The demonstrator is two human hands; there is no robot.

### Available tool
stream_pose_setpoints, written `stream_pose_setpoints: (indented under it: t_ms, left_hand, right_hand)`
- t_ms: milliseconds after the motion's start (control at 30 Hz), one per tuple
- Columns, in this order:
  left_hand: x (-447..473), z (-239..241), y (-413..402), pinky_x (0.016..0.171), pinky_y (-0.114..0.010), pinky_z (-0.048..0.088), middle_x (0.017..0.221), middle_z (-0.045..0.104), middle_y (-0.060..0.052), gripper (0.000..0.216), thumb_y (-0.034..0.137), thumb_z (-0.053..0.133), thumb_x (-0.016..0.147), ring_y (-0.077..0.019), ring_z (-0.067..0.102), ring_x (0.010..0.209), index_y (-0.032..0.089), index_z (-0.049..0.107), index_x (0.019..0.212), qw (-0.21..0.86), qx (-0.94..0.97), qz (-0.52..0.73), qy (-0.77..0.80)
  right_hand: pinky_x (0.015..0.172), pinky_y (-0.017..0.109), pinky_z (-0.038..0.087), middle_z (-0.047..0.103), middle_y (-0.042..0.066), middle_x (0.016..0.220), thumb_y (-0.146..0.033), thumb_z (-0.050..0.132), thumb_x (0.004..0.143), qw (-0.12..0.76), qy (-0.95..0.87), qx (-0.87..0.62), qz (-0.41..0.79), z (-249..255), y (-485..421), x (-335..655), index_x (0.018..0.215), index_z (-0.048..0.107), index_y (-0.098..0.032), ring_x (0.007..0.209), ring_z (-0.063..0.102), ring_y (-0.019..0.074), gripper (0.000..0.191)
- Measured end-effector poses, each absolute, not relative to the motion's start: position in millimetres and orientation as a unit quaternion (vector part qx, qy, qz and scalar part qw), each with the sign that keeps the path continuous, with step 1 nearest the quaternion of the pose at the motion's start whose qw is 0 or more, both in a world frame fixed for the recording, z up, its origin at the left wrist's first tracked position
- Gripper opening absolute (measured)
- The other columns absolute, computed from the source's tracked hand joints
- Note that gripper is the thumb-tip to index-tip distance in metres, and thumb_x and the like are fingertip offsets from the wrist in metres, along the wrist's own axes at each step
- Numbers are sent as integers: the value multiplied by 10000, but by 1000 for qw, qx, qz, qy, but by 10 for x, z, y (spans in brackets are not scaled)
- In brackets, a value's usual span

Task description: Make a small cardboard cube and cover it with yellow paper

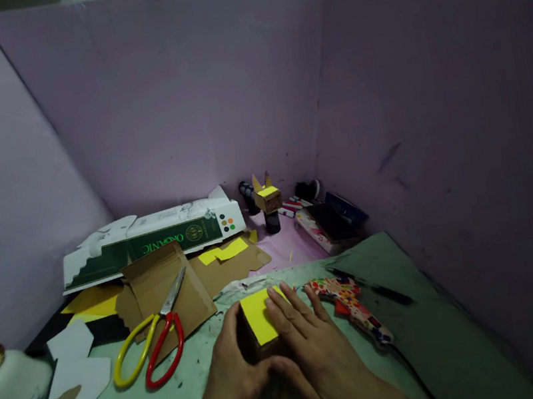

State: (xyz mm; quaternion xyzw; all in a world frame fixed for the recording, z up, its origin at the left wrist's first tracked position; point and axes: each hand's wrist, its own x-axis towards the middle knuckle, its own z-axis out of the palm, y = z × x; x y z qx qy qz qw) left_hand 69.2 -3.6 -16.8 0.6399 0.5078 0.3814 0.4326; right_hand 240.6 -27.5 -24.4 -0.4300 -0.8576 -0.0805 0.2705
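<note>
A small brown cardboard box (268,348) with a yellow paper (257,317) on its top face is between my hands. My left hand (232,360) grips the box around its left side, thumb at the near side. The fingers of my right hand (313,337) lie stretched flat over the right part of the yellow paper, and its thumb reaches toward the left thumb. Just right of that hand is a flower-patterned glue gun (355,310) with a black cord. The scissors (159,334), with one yellow and one red handle, lie partly open to the left.
Cardboard pieces (160,277) and a white-green carton (190,230) lie at the back left. White paper cutouts (80,381) are beside a white bowl-like object (9,395). A small cardboard figure (268,200) stands at the back. A dark pen-like tool (393,294) lies at the right.
</note>
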Motion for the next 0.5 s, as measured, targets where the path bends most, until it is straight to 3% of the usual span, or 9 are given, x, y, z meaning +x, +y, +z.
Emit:
stream_pose_setpoints:
  t_ms: [133, 333, 500]
  left_hand:
    - [698, -214, -55, 950, -413, 484, 1201, 648, -123, 578, 256, 701, 630, -312, 605, 1101, 172, 520, 1173, 362, 690, 362, 511]
    - [621, -414, -6, 1038, -449, 433, 1234, 630, -202, 637, 152, 571, 593, -331, 582, 1165, 65, 540, 1223, 289, 725, 371, 503]
    - [632, -454, -20, 1048, -444, 425, 1222, 651, -189, 507, 171, 560, 666, -331, 587, 1165, 91, 609, 1164, 283, 711, 412, 495]
  right_hand:
    - [1080, 525, 377, 496, 124, 1431, -277, 454, 927, 256, -866, -416, -109, -252, -289, 2341, 1363, 453, -78, 1344, 426, 294, 479]
    - [1011, 435, 453, 582, 133, 1350, -60, 451, 826, 237, -885, -355, -189, -347, -218, 2179, 1314, 515, -44, 1264, 518, 281, 492]
    - [960, 468, 483, 569, 166, 1355, -212, 510, 856, 219, -890, -360, -174, -373, -187, 2073, 1331, 502, -46, 1221, 546, 343, 503]
